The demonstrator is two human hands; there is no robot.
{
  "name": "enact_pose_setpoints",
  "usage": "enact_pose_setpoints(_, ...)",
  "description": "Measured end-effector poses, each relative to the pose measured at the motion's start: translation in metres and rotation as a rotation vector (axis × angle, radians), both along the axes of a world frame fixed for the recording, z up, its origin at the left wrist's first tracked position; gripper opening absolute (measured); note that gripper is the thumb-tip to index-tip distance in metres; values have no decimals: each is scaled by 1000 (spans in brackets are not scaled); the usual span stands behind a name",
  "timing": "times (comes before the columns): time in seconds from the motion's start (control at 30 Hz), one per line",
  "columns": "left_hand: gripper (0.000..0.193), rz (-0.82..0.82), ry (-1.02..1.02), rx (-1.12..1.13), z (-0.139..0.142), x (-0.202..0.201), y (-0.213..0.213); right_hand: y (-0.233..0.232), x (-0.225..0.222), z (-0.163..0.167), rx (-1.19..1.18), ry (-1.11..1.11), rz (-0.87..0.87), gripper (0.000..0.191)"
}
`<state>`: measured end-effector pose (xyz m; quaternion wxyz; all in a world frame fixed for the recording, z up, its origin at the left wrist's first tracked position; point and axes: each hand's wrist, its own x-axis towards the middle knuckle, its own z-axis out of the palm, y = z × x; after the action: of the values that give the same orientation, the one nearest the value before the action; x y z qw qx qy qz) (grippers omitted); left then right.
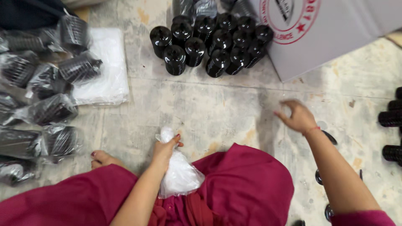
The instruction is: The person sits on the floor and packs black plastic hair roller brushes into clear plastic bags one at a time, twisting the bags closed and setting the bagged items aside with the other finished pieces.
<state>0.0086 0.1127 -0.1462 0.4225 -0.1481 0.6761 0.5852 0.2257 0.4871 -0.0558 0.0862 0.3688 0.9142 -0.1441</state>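
Two hands busy: left hand (164,150) pinches the clear plastic bags (179,175) on the lap, right hand (298,117) hovers open and empty over the floor (217,109); keep that pinch near the bag mouth.

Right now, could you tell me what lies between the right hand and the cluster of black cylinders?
Only bare floor lies between the right hand and the black cylinders, seen from the head view.
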Motion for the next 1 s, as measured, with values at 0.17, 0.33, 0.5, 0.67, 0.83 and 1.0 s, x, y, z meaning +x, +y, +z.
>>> enact_pose_setpoints(0.17,19,-42,-3,-41,-15,8,-2,36,-104,-20,-211,741,-44,61)
enact_pose_setpoints(0.33,21,-35,-65,-80,-30,16,-11,77,-203,-36,-552,1196,-438,53)
enact_pose_setpoints(0.5,20,-33,-30,-60,-38,25,-14,81,-229,-52,-911,1364,-329,45)
enact_pose_setpoints(0.67,22,-52,-19,-73,-39,28,-16,77,-222,-55,-1105,1311,-259,47)
enact_pose_setpoints(0.83,21,-58,-42,-66,-30,18,-13,50,-224,-55,-1136,1152,-265,53)
enact_pose_setpoints(1.0,23,-38,-42,12,-11,6,-6,-15,-225,-42,-1078,1060,-228,49)
